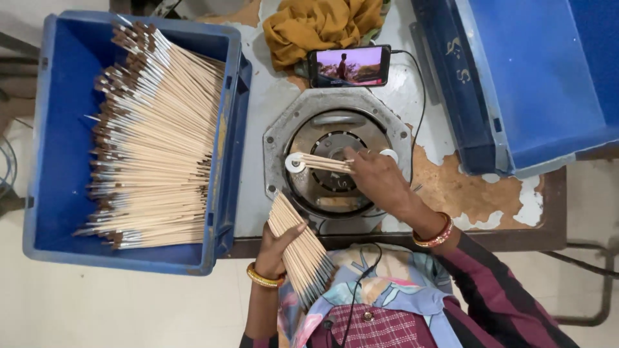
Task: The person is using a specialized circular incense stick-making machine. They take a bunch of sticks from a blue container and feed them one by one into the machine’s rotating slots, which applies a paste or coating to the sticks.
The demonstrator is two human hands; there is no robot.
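The right bin (535, 77) is chopped off at the top and right edges, so its inside can't be made out. Brush tips in the left bin (61, 148) are too small to tell apart. The bundle's (300, 248) lower end, at 6 o'clock, is lost against clothing. The phone (349, 66) screen is too tiny to read properly.

Propped phone (349, 66), perhaps mustard cloth (322, 26)
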